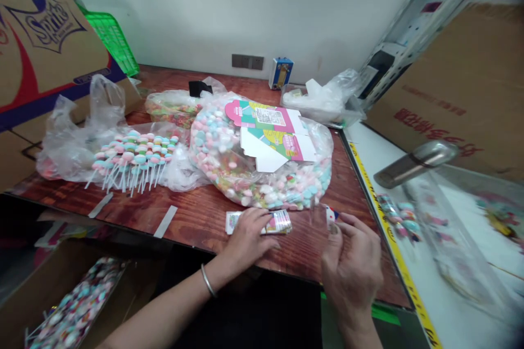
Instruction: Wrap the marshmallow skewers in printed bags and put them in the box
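Note:
My left hand point(250, 235), a silver bangle on its wrist, lies over a small stack of printed plastic packets point(282, 221) near the table's front edge. Its fingers reach across the stack and the thumb is at the near side. To the right, my right hand point(352, 253) is closed in a pinch on a small clear plastic bag point(317, 214) with a red and blue printed part by the fingertips. Behind both hands lies a large clear bag of pastel candies point(249, 196), with a flattened colourful carton point(270, 161) on top. Candy skewers on white sticks point(135, 150) lie at left.
A Sprite carton point(41, 65) and green basket point(112, 38) stand left. An open box of candy skewers point(82, 302) sits below the table. At right are a metal flask point(415, 163), wrapped skewers point(401, 217) and a brown carton point(458, 87). A plastic tub point(323, 114) stands behind.

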The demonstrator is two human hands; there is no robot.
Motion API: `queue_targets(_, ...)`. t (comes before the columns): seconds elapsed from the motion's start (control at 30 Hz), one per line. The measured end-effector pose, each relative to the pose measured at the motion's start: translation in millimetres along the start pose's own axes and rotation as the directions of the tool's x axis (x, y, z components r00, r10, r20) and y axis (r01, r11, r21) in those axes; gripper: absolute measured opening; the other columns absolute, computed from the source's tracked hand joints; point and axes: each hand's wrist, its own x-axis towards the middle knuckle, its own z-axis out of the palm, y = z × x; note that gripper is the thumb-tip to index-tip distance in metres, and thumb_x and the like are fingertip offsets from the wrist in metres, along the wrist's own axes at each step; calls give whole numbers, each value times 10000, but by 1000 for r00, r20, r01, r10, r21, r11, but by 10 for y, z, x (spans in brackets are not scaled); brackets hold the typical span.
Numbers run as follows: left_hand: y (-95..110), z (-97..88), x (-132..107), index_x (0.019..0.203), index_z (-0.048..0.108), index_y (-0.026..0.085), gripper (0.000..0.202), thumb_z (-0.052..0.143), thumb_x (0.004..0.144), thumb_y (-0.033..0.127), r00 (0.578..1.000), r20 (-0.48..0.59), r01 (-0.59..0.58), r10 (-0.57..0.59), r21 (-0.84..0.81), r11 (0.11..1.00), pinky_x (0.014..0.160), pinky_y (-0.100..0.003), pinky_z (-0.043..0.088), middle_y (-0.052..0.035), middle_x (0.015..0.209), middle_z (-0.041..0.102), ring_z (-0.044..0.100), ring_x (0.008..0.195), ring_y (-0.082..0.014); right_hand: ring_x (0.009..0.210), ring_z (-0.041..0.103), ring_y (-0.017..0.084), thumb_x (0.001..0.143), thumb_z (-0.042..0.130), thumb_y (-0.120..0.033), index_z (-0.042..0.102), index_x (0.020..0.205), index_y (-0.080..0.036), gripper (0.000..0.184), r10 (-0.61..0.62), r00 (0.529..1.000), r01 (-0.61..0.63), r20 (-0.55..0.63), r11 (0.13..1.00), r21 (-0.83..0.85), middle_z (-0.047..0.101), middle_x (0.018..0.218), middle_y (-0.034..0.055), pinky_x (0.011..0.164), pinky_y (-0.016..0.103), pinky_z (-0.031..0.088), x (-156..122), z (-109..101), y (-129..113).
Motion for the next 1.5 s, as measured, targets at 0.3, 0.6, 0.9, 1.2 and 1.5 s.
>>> queue_targets(0.3,489,283,0,1002,694,177,368,788,699,364,921,357,344,-156,-933,-109,804,-266,448,-74,1028,686,622,919,-158,1027,598,227,896,537,-237,596,912,-172,89,137,985,-162,101,937,310,634,1060,113,912,404,453,-200,-36,-331)
queue_targets(0.6,448,191,11,770,695,144,245,856,593,195,884,178,217,-432,-975,42,675,-227,463,1,719,673,599,672,-99,1023,642,236,728,743,-350,543,1170,-222,502,418,499,-816,759,-68,574,650,1161,96,853,408,531,-206,92,-372)
queue_targets(0.9,374,114,-28,836,685,157,281,843,622,247,874,46,165,-484,-965,206,667,-212,455,4,760,670,587,657,-84,698,605,158,731,738,-380,676,846,-188,232,433,612,-780,662,191,596,673,733,5,675,279,503,-355,169,-302)
queue_targets(1.2,244,51,-10,648,562,138,396,886,531,334,814,-72,145,-576,-935,323,479,-168,334,69,529,503,411,476,-36,767,608,199,807,644,-458,694,904,-161,317,347,631,-765,693,425,483,682,777,30,726,301,474,-344,145,-318)
queue_targets(1.5,144,92,-51,743,577,133,344,858,609,279,813,231,256,-534,-966,-28,465,-154,367,44,607,545,455,489,-36,515,427,103,822,608,-497,499,529,-186,441,300,735,-614,608,674,410,455,512,-42,499,219,351,-328,96,-409)
